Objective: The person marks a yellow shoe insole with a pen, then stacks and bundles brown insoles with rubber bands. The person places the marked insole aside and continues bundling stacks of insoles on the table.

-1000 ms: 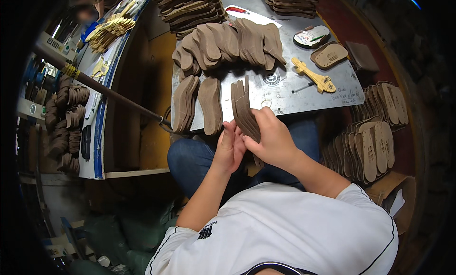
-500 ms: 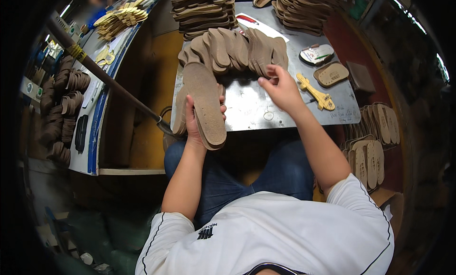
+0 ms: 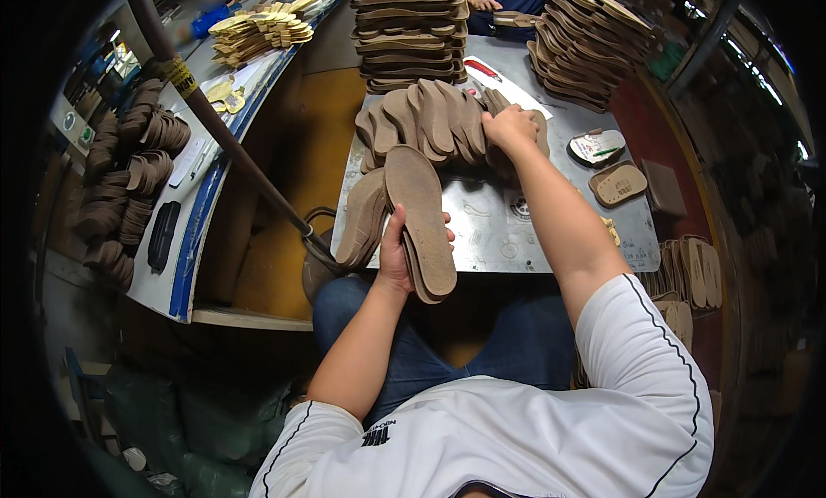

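Observation:
My left hand (image 3: 396, 255) grips a small stack of brown insoles (image 3: 420, 214), held upright and tilted over the near edge of the metal table (image 3: 482, 249). Further out, my right hand (image 3: 514, 128) has its fingers closed on an insole at the right end of a leaning row of insoles (image 3: 422, 119); its fingertips are partly hidden. Just left of the held stack, another bunch of insoles (image 3: 361, 214) rests on the table.
Tall insole stacks stand at the back left (image 3: 409, 33) and back right (image 3: 585, 46). A red-handled tool (image 3: 483, 69) lies between them. At the right are sole-shaped pieces (image 3: 618, 183). A slanting pole (image 3: 225, 137) crosses the left. Another person's hand (image 3: 487, 5) shows at the far side.
My right hand has moved from above the table's right part to the right end of the insole row. My left hand still holds the stack. The whole view has shifted.

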`<state>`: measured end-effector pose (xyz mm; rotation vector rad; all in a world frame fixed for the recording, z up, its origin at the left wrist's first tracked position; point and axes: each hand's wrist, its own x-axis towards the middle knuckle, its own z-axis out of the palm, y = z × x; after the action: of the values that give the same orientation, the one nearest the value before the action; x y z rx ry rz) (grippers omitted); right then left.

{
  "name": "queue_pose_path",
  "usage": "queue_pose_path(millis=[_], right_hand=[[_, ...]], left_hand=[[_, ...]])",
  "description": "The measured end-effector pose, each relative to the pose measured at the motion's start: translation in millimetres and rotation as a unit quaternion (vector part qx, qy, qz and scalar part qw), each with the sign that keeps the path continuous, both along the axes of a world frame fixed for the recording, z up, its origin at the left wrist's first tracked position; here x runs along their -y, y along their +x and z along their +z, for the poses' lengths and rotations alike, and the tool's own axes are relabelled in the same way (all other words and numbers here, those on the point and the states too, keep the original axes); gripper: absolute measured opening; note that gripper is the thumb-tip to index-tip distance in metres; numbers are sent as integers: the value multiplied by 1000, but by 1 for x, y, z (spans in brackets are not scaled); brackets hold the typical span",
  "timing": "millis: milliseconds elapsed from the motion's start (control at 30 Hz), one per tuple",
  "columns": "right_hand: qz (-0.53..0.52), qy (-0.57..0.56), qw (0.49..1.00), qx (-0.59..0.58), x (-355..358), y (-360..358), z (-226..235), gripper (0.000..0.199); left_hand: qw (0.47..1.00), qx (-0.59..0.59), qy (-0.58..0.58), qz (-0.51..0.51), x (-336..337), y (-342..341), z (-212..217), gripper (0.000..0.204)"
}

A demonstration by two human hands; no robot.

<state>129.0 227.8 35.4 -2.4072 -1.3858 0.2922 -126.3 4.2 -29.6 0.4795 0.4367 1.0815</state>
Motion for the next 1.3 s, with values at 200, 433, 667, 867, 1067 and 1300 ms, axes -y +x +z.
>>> queue_pose_path(millis=[200,433,667,867,1067,1300], right_hand=[[33,43,999,3,5,33,-4,89],[3,186,973,-139,30,63,-1,78],[79,268,888,-367,99,84,12,72],[174,224,880,-382,191,50,21,78],[201,129,811,-534,245,-20,0,85],[242,148,838,-465,266,-54,-30,76]], left_hand=[[1000,17,1,-18,0,1,-3,90],[1000,-13,16,-17,1,-2,-7,92],[999,-7,-1,46,4,-7,-9,97],[999,48,14,15,7,2,-7,94],[999,18,0,46,19,9,-14,79],[999,18,-12,28,27,6,-14,70]])
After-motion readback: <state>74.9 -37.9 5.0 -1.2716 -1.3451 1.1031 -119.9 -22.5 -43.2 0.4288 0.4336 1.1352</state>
